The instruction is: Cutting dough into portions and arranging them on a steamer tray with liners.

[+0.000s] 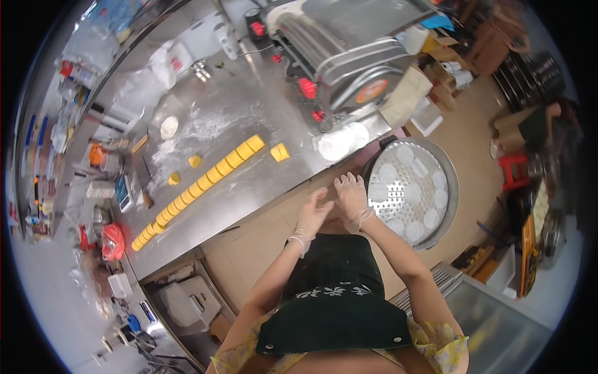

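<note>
The left grip [313, 215] is loosely spread; the right grip [352, 194] curls (whether it pinches anything, I can't tell). Both hang between the surface [268, 181]'s edge and a round perforated tray [453, 181] bearing flat white discs [412, 194], above tiled floor [243, 249]. Cut yellow dough [200, 186] lies in a slanting row along the surface.

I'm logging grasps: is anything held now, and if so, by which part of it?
Nothing seems held: the left grip and right grip are close together, no object visible in either.
</note>
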Tool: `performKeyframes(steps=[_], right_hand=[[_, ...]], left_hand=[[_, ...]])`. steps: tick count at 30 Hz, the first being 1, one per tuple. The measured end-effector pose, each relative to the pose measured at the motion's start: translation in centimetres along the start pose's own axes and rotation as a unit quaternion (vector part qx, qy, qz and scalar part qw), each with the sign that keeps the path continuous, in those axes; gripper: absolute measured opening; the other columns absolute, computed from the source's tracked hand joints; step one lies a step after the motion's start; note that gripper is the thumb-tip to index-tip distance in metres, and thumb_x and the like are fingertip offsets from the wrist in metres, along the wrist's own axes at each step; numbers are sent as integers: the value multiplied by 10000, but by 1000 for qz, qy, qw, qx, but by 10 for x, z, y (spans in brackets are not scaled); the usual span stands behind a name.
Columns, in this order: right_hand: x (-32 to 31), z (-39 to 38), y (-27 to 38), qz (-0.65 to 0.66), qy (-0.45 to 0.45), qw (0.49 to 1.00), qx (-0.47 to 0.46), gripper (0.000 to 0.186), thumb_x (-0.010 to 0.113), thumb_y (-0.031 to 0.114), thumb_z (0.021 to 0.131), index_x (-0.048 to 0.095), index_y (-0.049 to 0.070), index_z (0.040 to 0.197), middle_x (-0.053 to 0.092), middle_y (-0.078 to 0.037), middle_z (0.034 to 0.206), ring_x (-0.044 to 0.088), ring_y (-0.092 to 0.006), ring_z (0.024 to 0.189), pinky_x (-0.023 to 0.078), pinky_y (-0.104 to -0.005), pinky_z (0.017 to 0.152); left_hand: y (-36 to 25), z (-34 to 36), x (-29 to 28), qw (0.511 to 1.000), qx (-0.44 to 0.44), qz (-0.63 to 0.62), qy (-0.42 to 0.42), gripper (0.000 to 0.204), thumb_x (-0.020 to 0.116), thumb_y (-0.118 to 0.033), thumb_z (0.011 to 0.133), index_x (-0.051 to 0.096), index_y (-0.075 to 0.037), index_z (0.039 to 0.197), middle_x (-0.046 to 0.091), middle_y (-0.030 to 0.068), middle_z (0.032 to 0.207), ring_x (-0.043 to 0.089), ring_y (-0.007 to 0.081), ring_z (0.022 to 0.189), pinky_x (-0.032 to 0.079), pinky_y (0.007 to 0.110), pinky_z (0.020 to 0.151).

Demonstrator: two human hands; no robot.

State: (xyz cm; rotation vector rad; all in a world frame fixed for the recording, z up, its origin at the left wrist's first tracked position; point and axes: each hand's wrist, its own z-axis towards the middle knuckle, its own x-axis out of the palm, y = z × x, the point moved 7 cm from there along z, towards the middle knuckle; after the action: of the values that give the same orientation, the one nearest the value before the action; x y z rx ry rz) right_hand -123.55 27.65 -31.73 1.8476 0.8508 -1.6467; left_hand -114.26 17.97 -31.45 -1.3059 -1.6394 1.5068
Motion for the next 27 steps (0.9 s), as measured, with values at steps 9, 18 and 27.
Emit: performKeyframes(steps=[9, 18, 27], right_hand=[[-36, 141, 68, 242, -96, 951, -167, 725, 814, 132, 636, 486, -15, 1265, 556, -192, 1159, 535, -364, 1109, 442, -431, 964], [13, 207, 101, 216, 47, 951, -216, 716, 798, 121, 659, 487, 11, 1295, 536, -158, 1200, 507, -343, 1140, 426, -413, 1002], [11, 187, 92, 221, -101, 943, -227, 608, 739, 179, 682, 549, -13, 1227, 569, -135, 1104, 523, -301, 1085, 446, -417, 946]], left_hand=[[67, 39, -138, 979, -51, 33, -197, 268, 717, -34, 812, 627, -36, 1064, 663, 55, 976, 613, 133, 830, 515, 280, 764], [93, 73, -173, 971, -90, -29, -221, 314, 695, -34, 825, 605, -51, 1126, 637, 64, 1029, 591, 159, 887, 496, 279, 831], [89, 107, -159, 977, 7, 34, -212, 221, 670, -25, 869, 605, -55, 1078, 634, 57, 1007, 606, 137, 905, 499, 274, 844]])
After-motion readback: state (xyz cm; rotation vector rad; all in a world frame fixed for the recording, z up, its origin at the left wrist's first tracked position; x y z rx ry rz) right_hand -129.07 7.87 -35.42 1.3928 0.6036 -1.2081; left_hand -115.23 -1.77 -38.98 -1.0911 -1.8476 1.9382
